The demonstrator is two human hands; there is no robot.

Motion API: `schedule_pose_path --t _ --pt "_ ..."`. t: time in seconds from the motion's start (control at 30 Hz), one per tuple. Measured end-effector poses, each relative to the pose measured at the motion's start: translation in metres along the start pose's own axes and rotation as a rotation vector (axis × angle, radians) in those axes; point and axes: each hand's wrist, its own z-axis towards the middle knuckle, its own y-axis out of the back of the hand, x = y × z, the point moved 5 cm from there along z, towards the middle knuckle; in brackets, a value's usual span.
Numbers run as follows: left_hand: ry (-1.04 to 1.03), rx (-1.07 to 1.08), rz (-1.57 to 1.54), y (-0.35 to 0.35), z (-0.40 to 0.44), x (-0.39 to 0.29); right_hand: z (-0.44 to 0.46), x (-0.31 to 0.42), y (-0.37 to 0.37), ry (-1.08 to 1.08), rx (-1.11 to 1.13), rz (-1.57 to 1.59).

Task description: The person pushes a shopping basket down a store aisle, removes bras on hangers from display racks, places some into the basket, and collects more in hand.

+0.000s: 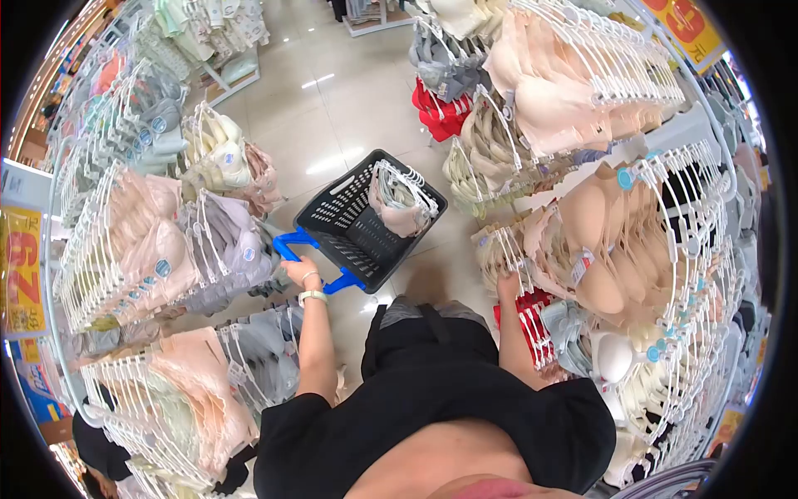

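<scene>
My left hand (pixel 301 271), with a pale band at the wrist, is closed around the blue handle (pixel 341 281) of a black shopping basket (pixel 337 212). Inside the basket lie several bras on white hangers (pixel 401 201), pale pink and greyish green. On the other side, my right hand (pixel 508 285) reaches to the right-hand rack, against cream bras (pixel 499 249) on hangers. Its fingers are mostly hidden, so whether it grips one is unclear. Just below that hand hang red garments (pixel 534 333) on white hangers.
Racks of bras line both sides of the aisle: beige bras (pixel 594 241) at right, pink bras (pixel 145 224) at left. A tiled floor (pixel 303 108) runs ahead between them. Price signs (pixel 22 270) hang at the edges. Dark clothing of another person (pixel 96 441) shows at lower left.
</scene>
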Motion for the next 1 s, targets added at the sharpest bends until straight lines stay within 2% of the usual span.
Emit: schedule_pose_path --t 0.1,0.17,0.2,0.27,0.33,0.37,0.4,0.43,0.47,0.5,0.53,0.57,0.6,0.63,0.67,0.7,0.73,0.77,0.8,0.83,0.87,0.93,0.97,1.0 --pt "0.038 0.0 -0.023 -0.02 -0.01 -0.022 -0.006 -0.066 -0.012 0.005 -0.003 -0.048" --pt "-0.016 -0.032 -0.018 -0.04 -0.01 -0.025 -0.009 -0.091 -0.033 -0.059 0.331 -0.102" --pt "-0.03 -0.027 -0.021 -0.045 -0.012 -0.033 -0.037 -0.062 -0.019 -0.31 0.601 -0.049" --pt "0.118 0.091 -0.35 -0.057 -0.024 -0.043 -0.078 -0.023 -0.009 -0.382 0.84 -0.207" --pt "0.104 0.125 -0.377 -0.072 -0.022 -0.039 -0.098 -0.042 -0.031 -0.333 1.007 -0.24" --pt "0.104 0.147 -0.396 -0.077 -0.025 -0.035 -0.098 -0.07 -0.048 -0.347 0.995 -0.226" --pt "0.054 0.161 -0.338 -0.06 -0.036 -0.041 -0.09 -0.091 -0.071 -0.077 0.982 -0.242" --pt "-0.011 0.129 -0.325 -0.098 -0.004 -0.006 -0.088 -0.098 -0.079 0.193 0.951 -0.256" --pt "-0.062 0.084 -0.17 -0.109 0.01 0.011 -0.092 -0.101 -0.074 0.189 0.984 -0.166" --pt "-0.078 0.114 -0.218 -0.088 0.0 0.007 -0.093 -0.102 -0.066 0.176 0.961 -0.144" --pt "-0.104 0.207 -0.126 -0.077 0.002 0.014 -0.1 -0.103 -0.054 0.076 1.016 -0.094" --pt "-0.172 0.177 -0.224 -0.065 0.0 0.019 -0.109 -0.104 -0.04 -0.023 1.07 -0.041" --pt "-0.104 0.273 -0.257 -0.055 0.0 0.029 -0.118 -0.089 -0.013 -0.075 1.145 0.025" --pt "-0.067 0.204 -0.233 -0.051 0.012 0.049 -0.121 -0.087 0.0 -0.087 1.124 0.047" --pt "-0.14 0.224 -0.149 -0.06 0.038 0.074 -0.123 -0.088 0.009 -0.112 1.138 0.059" --pt "-0.154 0.209 -0.193 -0.055 0.045 0.085 -0.126 -0.091 0.013 -0.135 1.153 0.075" --pt "-0.013 0.235 -0.226 -0.019 0.016 0.068 -0.13 -0.095 0.013 -0.148 1.137 0.096" --pt "-0.039 0.254 -0.152 0.007 0.002 0.056 -0.134 -0.095 0.014 -0.055 1.108 0.144" --pt "-0.058 0.233 -0.125 0.003 0.029 0.081 -0.138 -0.091 0.015 0.041 1.075 0.188" --pt "-0.021 0.286 -0.154 0.018 0.025 0.079 -0.138 -0.09 0.016 0.034 1.061 0.203" --pt "0.034 0.325 -0.328 0.023 0.03 0.086 -0.137 -0.089 0.018 0.032 1.07 0.155" --pt "0.069 0.451 -0.319 0.017 0.061 0.108 -0.132 -0.087 0.023 0.027 1.065 0.108" --pt "0.048 0.537 -0.191 0.025 0.066 0.109 -0.129 -0.084 0.027 0.047 1.02 0.027" --pt "-0.017 0.25 0.123 0.035 0.071 0.108 -0.128 -0.08 0.031 0.065 0.977 -0.051"
